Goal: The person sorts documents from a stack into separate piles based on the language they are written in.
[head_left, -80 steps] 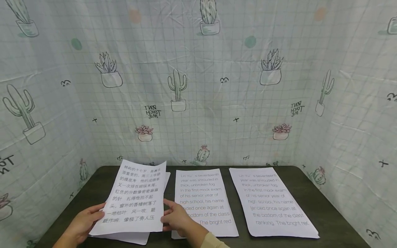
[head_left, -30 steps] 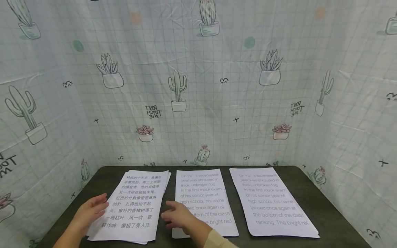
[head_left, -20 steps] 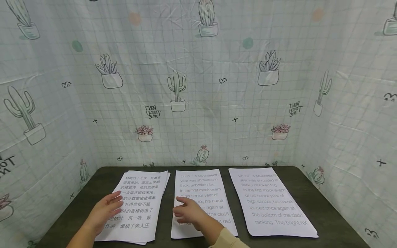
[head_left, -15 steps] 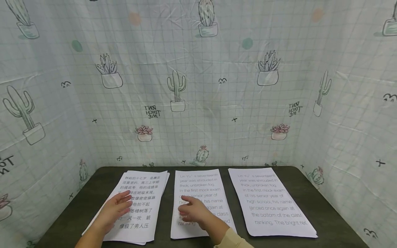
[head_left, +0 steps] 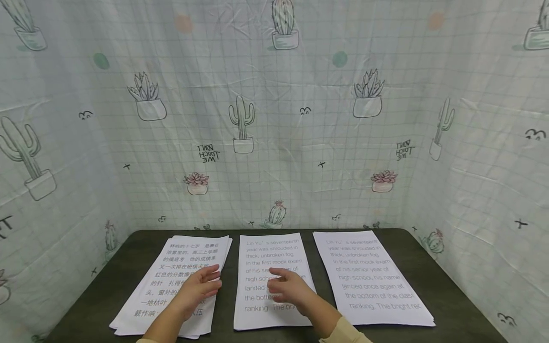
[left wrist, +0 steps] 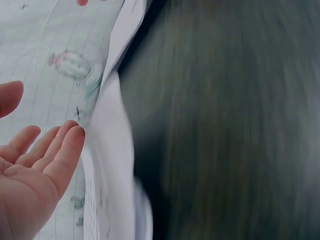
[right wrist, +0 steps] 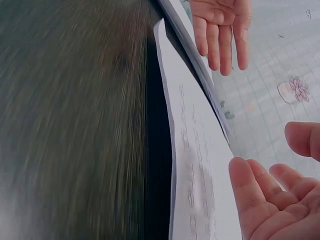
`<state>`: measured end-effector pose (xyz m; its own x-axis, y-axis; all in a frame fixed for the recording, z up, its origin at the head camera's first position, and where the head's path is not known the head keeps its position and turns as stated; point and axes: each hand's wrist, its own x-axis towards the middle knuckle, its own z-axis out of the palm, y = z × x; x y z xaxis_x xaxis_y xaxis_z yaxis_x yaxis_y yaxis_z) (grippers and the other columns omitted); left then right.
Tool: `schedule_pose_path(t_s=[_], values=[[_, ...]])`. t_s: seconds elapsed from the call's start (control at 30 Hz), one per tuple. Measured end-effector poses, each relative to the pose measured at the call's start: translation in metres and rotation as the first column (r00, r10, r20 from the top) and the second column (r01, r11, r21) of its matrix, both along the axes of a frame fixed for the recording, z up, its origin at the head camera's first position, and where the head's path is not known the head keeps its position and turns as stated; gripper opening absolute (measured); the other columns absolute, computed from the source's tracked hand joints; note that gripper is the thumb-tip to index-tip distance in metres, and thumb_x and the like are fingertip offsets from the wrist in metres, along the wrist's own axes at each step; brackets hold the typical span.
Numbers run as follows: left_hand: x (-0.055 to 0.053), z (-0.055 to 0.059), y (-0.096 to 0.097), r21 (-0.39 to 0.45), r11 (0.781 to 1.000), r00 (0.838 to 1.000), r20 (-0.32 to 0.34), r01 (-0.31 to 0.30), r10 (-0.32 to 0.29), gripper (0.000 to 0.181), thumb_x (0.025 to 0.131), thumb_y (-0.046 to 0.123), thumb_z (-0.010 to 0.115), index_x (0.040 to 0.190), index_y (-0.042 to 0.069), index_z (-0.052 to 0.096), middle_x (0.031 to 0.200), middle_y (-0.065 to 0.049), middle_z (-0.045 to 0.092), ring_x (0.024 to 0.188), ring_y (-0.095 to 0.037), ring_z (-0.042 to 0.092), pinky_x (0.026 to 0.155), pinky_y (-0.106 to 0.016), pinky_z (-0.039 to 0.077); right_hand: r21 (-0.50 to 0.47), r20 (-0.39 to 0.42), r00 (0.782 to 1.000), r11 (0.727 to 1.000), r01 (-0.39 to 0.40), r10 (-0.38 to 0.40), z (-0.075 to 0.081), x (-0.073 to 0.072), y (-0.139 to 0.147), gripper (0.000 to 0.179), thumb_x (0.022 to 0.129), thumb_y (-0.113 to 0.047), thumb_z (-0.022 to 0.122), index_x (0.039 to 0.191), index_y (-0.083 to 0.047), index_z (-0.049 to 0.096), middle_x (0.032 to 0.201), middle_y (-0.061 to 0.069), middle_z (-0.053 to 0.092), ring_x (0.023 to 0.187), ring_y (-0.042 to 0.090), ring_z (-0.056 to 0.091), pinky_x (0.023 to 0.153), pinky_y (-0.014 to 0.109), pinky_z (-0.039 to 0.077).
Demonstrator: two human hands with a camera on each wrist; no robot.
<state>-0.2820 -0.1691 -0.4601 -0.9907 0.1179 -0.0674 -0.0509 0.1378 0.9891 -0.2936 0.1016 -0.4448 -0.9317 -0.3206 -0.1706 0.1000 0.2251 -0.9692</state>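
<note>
Over the right part of the left paper stack (head_left: 141, 305), which is printed in Chinese characters, my left hand (head_left: 195, 291) hovers with relaxed fingers and holds nothing. My right hand (head_left: 293, 289) is above the middle paper stack (head_left: 250, 314), printed in English, also holding nothing, and covers part of its lines. The palms face each other across the gap between these stacks. In the left wrist view the left hand (left wrist: 40, 170) has its fingers extended beside the paper edges. The right wrist view shows the right hand (right wrist: 280, 200) near a stack's edge, fingers loosely extended.
A third paper stack (head_left: 373, 281) with English print lies at the right. All three are on a dark table (head_left: 454, 305), the left one with sheets slightly fanned. A curtain (head_left: 274, 119) with cactus drawings encloses the back and sides.
Both hands earlier held a Chinese-printed sheet over the left stack; it now lies on top, released. Since then both hands have moved right, the right one over the middle stack.
</note>
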Motion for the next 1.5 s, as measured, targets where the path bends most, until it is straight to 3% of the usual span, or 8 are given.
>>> schedule_pose_path(t_s=[0.1, 0.2, 0.53, 0.77, 0.9, 1.2, 1.5], values=[[-0.002, -0.002, 0.009, -0.002, 0.998, 0.998, -0.002, 0.061, -0.061, 0.062, 0.092, 0.009, 0.06, 0.143, -0.014, 0.034, 0.143, -0.037, 0.041, 0.127, -0.044, 0.052, 0.099, -0.044, 0.053, 0.016, -0.007, 1.0, 1.0, 0.014, -0.014, 0.0, 0.001, 0.013, 0.058, 0.093, -0.013, 0.061, 0.142, 0.01, 0.04, 0.122, 0.027, 0.06, 0.109, 0.034, 0.065, 0.086, 0.043, 0.059], [-0.005, -0.002, 0.018, -0.012, 0.997, 0.997, -0.008, 0.078, -0.079, 0.062, 0.091, 0.008, 0.062, 0.141, -0.015, 0.035, 0.141, -0.038, 0.043, 0.125, -0.044, 0.054, 0.097, -0.044, 0.053, 0.039, -0.018, 0.999, 0.999, 0.038, -0.038, 0.001, 0.002, 0.026, 0.057, 0.094, -0.013, 0.061, 0.142, 0.01, 0.041, 0.122, 0.028, 0.06, 0.109, 0.033, 0.065, 0.085, 0.044, 0.059], [-0.009, -0.002, 0.041, -0.066, 0.998, 1.0, 0.007, 0.013, -0.013, 0.059, 0.087, 0.006, 0.063, 0.138, -0.013, 0.043, 0.137, -0.035, 0.048, 0.123, -0.043, 0.054, 0.094, -0.047, 0.054, 0.1, -0.072, 0.989, 0.986, 0.137, -0.13, 0.004, 0.004, 0.058, 0.056, 0.093, -0.012, 0.061, 0.141, 0.01, 0.042, 0.125, 0.03, 0.059, 0.109, 0.034, 0.064, 0.084, 0.045, 0.059], [-0.011, -0.006, 0.044, -0.099, 0.994, 0.999, 0.007, -0.038, 0.039, 0.057, 0.086, 0.005, 0.065, 0.136, -0.013, 0.045, 0.136, -0.035, 0.049, 0.125, -0.045, 0.052, 0.091, -0.046, 0.055, 0.112, -0.103, 0.975, 0.972, 0.206, -0.194, 0.003, 0.007, 0.076, 0.053, 0.093, -0.009, 0.059, 0.139, 0.011, 0.044, 0.125, 0.03, 0.058, 0.111, 0.036, 0.062, 0.086, 0.046, 0.058], [-0.011, -0.009, 0.044, -0.113, 0.992, 0.999, 0.01, -0.048, 0.05, 0.059, 0.085, 0.006, 0.065, 0.136, -0.014, 0.044, 0.134, -0.035, 0.051, 0.119, -0.042, 0.058, 0.089, -0.045, 0.056, 0.133, -0.107, 0.967, 0.96, 0.245, -0.232, 0.002, 0.007, 0.081, 0.05, 0.093, -0.008, 0.059, 0.138, 0.01, 0.046, 0.126, 0.031, 0.059, 0.112, 0.038, 0.062, 0.086, 0.047, 0.058], [-0.009, -0.01, 0.044, -0.13, 0.991, 0.998, 0.039, -0.037, 0.042, 0.062, 0.085, 0.006, 0.066, 0.135, -0.018, 0.04, 0.124, -0.035, 0.055, 0.106, -0.038, 0.065, 0.085, -0.044, 0.058, 0.187, -0.099, 0.959, 0.942, 0.278, -0.264, -0.007, 0.006, 0.087, 0.05, 0.091, -0.006, 0.059, 0.137, 0.011, 0.047, 0.123, 0.031, 0.059, 0.111, 0.041, 0.063, 0.083, 0.045, 0.059], [-0.009, -0.013, 0.048, -0.182, 0.983, 0.997, 0.073, -0.015, 0.028, 0.061, 0.084, 0.008, 0.067, 0.134, -0.018, 0.042, 0.103, -0.022, 0.064, 0.087, -0.021, 0.068, 0.078, -0.039, 0.06, 0.241, -0.053, 0.964, 0.934, 0.264, -0.259, -0.013, 0.006, 0.085, 0.051, 0.09, -0.009, 0.061, 0.135, 0.011, 0.049, 0.126, 0.032, 0.058, 0.108, 0.037, 0.065, 0.08, 0.045, 0.059]])
